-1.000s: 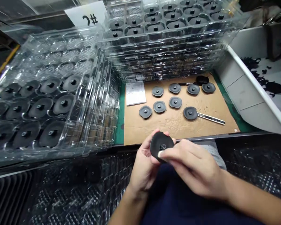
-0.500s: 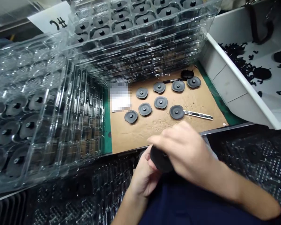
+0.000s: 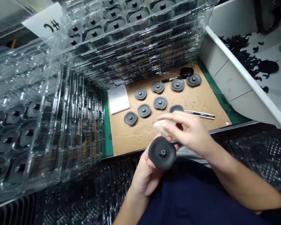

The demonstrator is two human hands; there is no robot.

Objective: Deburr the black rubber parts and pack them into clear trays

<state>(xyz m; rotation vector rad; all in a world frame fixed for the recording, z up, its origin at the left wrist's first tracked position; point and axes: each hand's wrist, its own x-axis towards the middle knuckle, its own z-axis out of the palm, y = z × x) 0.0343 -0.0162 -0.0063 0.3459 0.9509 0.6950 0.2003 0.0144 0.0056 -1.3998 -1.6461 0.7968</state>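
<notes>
My left hand [image 3: 146, 168] holds a round black rubber disc [image 3: 162, 153], dished face up, with a small ring-topped stud at its centre. A dark narrow piece [image 3: 175, 142] juts out at the disc's upper right edge, by my left fingertips. Just above the disc, my right hand [image 3: 189, 129] is bent with thumb and fingers around a pale, off-white piece [image 3: 161, 125], slightly blurred; its kind is unclear. Several similar discs [image 3: 144, 110] lie on the brown cardboard [image 3: 126, 142]. One disc [image 3: 176, 108] is partly covered by my right hand, beside a slim silver-edged tool [image 3: 199, 114].
Stacked clear plastic trays [image 3: 140, 47] holding discs rise behind the cardboard, with more trays [image 3: 44, 125] at left. A white bin [image 3: 243, 75] with black scraps stands at right. A printed paper pad [image 3: 119, 101] and a dark pen-like tool [image 3: 172, 79] lie on the board.
My right hand has lifted off the disc and moved up and right, uncovering its face and stud. My left hand still holds the disc, now facing up more. The view has shifted slightly.
</notes>
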